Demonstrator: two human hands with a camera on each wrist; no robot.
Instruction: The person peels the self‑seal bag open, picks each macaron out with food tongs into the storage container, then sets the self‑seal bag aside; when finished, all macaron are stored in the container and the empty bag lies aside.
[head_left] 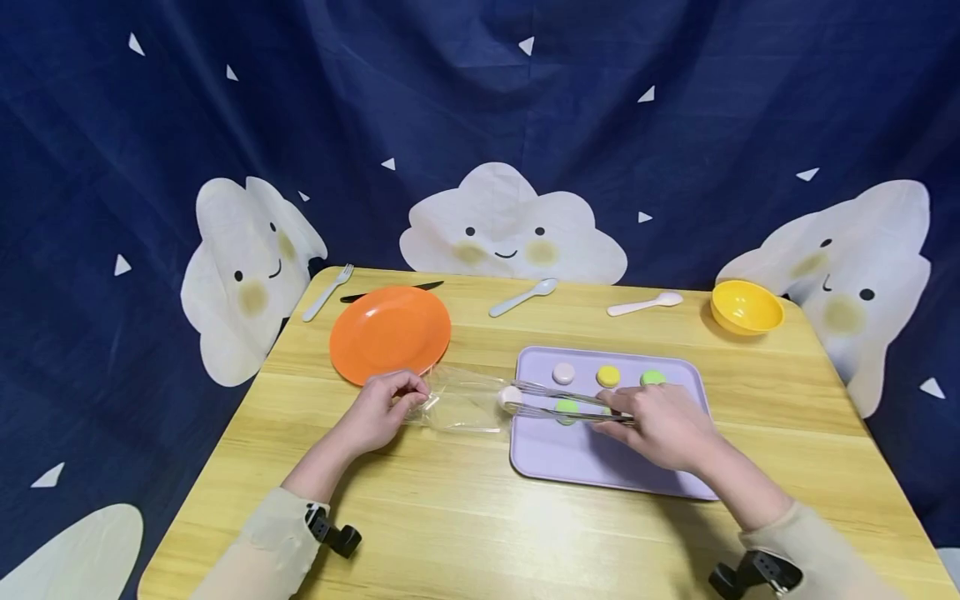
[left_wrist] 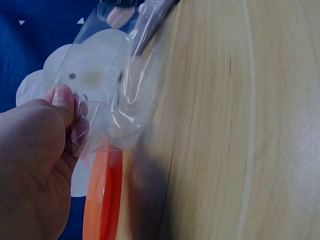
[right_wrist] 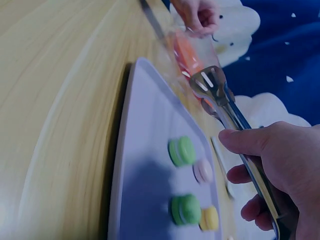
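Note:
My left hand [head_left: 384, 410] pinches the closed end of a clear plastic bag [head_left: 465, 408] between thumb and fingers, just above the table. Metal tongs with slotted heads [right_wrist: 210, 82] are gripped in my right hand [head_left: 663, 427], reaching left over the tray. At their tips is a pale pink macaron [head_left: 510, 398], by the bag's right end; whether it is inside the bag I cannot tell. Below the tongs lies a lavender tray [head_left: 555, 462] with a pale pink macaron [head_left: 563, 372], a yellow macaron [head_left: 608, 376] and green macarons [head_left: 652, 377], partly covered by the tongs and hand.
An orange plate [head_left: 390, 332] lies behind my left hand, with a black knife [head_left: 427, 286] and a fork [head_left: 328, 293] around it. Along the back edge are a grey-blue spoon [head_left: 523, 297], a pink spoon [head_left: 645, 304] and a yellow bowl [head_left: 746, 308]. A dark blue curtain hangs behind.

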